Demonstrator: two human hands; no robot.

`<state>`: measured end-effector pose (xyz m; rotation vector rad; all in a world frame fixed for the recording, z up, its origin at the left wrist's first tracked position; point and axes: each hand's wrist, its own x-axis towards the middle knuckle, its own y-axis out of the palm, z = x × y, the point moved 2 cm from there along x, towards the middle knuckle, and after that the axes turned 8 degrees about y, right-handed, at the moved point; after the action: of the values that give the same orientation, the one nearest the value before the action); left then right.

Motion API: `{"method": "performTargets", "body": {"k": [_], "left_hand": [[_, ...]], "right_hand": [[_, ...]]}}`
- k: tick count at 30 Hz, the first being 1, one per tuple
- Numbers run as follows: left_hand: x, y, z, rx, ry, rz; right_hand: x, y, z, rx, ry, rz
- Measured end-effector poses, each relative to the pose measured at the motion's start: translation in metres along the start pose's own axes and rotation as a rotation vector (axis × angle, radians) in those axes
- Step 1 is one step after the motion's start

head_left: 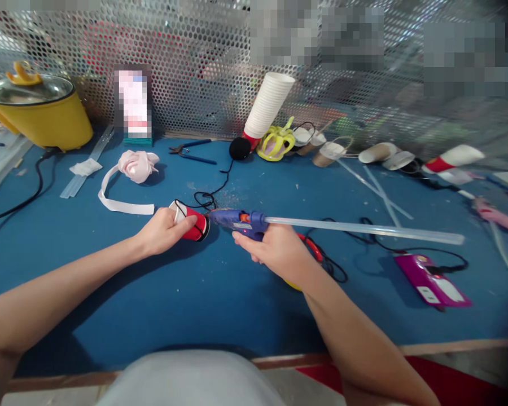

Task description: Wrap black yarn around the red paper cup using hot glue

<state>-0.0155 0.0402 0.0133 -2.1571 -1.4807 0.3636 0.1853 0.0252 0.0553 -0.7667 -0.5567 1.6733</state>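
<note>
My left hand (pixel 163 230) is wrapped round a red and white paper cup (pixel 190 224), which lies tipped on its side with black cord around it. In my right hand (pixel 281 248) is a blue hot glue gun (pixel 239 221), its nozzle at the base end of the cup; whether it touches I cannot tell. A long clear glue stick (pixel 364 227) juts from the back of the gun. Black cord (pixel 207 198) runs from near the cup to a black ball of cord (pixel 240 148) behind it.
Cutting pliers (pixel 195 154), a pale pink ribbon roll (pixel 138 166) and a stack of white cups (pixel 270 101) lie toward the mesh wall. A yellow electric pot (pixel 38 110) stands far left. A purple power strip (pixel 434 282) with cables sits at right, near loose glue sticks (pixel 383 194).
</note>
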Motion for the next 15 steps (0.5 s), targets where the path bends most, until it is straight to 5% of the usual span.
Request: {"method": "performTargets", "body": {"k": [15], "left_hand": [[0.0013, 0.0005, 0.0088, -0.07, -0.07, -0.041]], "right_hand": [[-0.0084, -0.0047, -0.0063, -0.254, -0.123, -0.066]]}}
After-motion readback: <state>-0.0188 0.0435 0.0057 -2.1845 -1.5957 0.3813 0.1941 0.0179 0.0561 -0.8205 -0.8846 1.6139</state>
